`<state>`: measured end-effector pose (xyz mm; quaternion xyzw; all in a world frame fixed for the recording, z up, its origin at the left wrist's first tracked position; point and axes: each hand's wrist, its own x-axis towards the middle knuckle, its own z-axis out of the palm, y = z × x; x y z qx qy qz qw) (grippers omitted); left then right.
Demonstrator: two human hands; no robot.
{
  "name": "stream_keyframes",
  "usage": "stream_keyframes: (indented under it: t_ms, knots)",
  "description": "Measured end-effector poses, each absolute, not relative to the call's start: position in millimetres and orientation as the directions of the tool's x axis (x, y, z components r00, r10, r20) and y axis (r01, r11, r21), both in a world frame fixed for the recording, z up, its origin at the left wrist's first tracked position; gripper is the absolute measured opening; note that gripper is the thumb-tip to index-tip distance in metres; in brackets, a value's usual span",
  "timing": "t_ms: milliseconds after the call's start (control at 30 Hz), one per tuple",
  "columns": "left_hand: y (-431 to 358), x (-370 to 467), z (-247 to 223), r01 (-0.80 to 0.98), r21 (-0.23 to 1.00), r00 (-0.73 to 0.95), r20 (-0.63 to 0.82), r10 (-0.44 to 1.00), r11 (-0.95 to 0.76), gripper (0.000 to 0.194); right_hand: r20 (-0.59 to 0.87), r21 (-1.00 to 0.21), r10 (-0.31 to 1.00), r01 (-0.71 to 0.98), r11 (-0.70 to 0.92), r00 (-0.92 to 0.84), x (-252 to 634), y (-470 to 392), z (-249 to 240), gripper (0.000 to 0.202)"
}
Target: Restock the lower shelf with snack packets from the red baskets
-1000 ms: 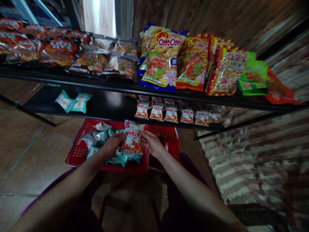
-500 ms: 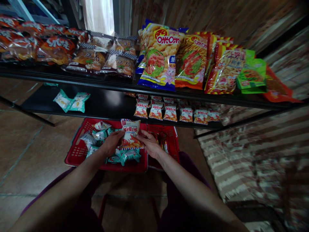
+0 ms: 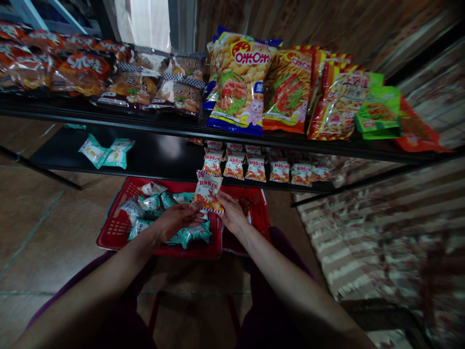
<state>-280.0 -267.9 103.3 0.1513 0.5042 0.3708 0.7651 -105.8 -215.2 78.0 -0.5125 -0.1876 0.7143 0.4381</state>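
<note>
A small orange-and-white snack bag (image 3: 208, 192) is held upright, slightly tilted, just in front of the lower shelf's edge. My right hand (image 3: 231, 212) grips its right side. At its lower left corner, the fingers of my left hand (image 3: 178, 219) pinch the bag. Both hands are above a red basket (image 3: 105, 236) that holds several green-and-white snack bags (image 3: 196, 233). Behind the held bag, several matching small bags (image 3: 255, 168) stand in rows on the lower black shelf (image 3: 156, 157).
Two green-and-white bags (image 3: 119, 152) lie at the lower shelf's left. The upper shelf (image 3: 145, 122) bears larger snack bags, including a blue-and-yellow one (image 3: 238, 87). A second red basket (image 3: 259, 203) adjoins the first. Patterned fabric (image 3: 363, 242) hangs at the right.
The held bag has moved right and a little up toward the shelf, and it now tilts the other way. My left hand has shifted to its lower left corner.
</note>
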Motion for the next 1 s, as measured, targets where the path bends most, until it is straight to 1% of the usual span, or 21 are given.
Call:
stream_keyframes:
  t_ms: [167,267,367,467,567,667,733,833,900,1000]
  knots:
    - [-271.0,-271.3,94.1,-0.445,0.691,0.036,-0.622,0.782,0.57,0.01,-0.6,-0.688,0.793,-0.438,-0.578,-0.105,-106.7,-215.0,81.2,0.028]
    - [-271.9,-269.0,92.9,-0.478,0.701,0.011,-0.598,0.802,0.529,0.008,-0.646,-0.647,0.755,-0.444,-0.62,-0.113,-107.7,-214.7,82.8,0.016]
    - [-273.6,-268.7,93.4,-0.493,0.711,0.013,-0.57,0.821,0.501,0.014,-0.688,-0.588,0.714,-0.477,-0.653,-0.13,-107.9,-213.5,82.9,0.006]
    - [-274.5,-269.3,91.8,-0.501,0.738,0.017,-0.515,0.857,0.453,0.024,-0.704,-0.538,0.686,-0.492,-0.684,-0.183,-106.7,-211.7,80.9,0.009]
    - [-274.4,-268.8,87.8,-0.509,0.75,0.022,-0.48,0.877,0.423,0.03,-0.671,-0.555,0.7,-0.459,-0.694,-0.246,-104.3,-209.8,77.5,0.007]
    - [-273.9,-268.0,85.1,-0.508,0.76,0.016,-0.462,0.887,0.405,0.03,-0.649,-0.569,0.704,-0.43,-0.701,-0.289,-101.7,-208.5,75.5,0.006]
    - [-273.5,-269.7,86.1,-0.477,0.777,0.025,-0.456,0.89,0.411,0.03,-0.651,-0.569,0.699,-0.419,-0.707,-0.296,-99.9,-207.9,76.5,0.006]
    - [-272.7,-278.4,92.4,-0.383,0.789,0.095,-0.483,0.87,0.48,0.031,-0.647,-0.594,0.71,-0.399,-0.698,-0.279,-97.1,-207.0,81.0,0.01]
    - [-272.1,-286.3,98.1,-0.342,0.768,0.162,-0.52,0.839,0.542,0.034,-0.643,-0.62,0.724,-0.385,-0.684,-0.251,-95.9,-206.6,84.8,0.015]
    - [-271.6,-293.5,103.8,-0.393,0.701,0.209,-0.562,0.8,0.595,0.042,-0.616,-0.672,0.754,-0.347,-0.654,-0.228,-96.6,-207.8,89.2,0.025]
